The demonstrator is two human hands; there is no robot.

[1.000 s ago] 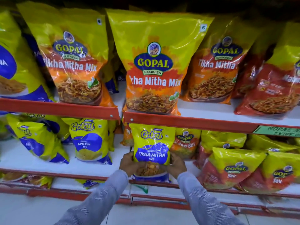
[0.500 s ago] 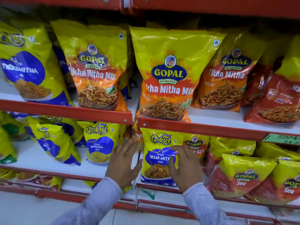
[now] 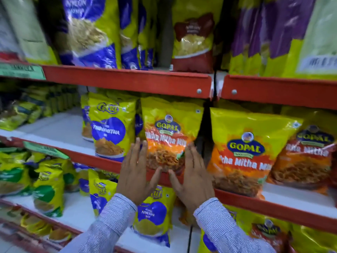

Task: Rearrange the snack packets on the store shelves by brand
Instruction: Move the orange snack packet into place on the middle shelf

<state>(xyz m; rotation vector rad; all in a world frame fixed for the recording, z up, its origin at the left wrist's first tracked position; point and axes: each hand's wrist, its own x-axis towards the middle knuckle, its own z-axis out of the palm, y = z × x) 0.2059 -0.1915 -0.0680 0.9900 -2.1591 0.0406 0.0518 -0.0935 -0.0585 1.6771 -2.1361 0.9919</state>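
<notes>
A yellow and orange Gopal Tikha Mitha Mix packet [image 3: 169,128] stands upright on the middle shelf [image 3: 60,130]. My left hand [image 3: 135,172] and my right hand [image 3: 191,176] are raised in front of its lower part, one on each side, fingers spread and holding nothing. Whether the fingertips touch the packet I cannot tell. Left of it stands a yellow and blue Gokul packet [image 3: 109,128]. Two more Gopal packets [image 3: 248,148] stand to the right. Below my wrists a small Gokul Nylon Sev packet [image 3: 153,216] stands on the lower shelf.
Red shelf lips [image 3: 127,81] run across the view. The top shelf holds large blue-and-yellow bags [image 3: 91,30], a red-bottomed bag [image 3: 193,39] and purple bags [image 3: 273,28]. Green-and-yellow packets [image 3: 47,185] crowd the lower left. Bare white shelf lies left of the Gokul packet.
Both hands let go of the small Gokul Tikha Mitha packet on the lower shelf and rose to the Gopal packet one shelf up. The camera tilted upward and left.
</notes>
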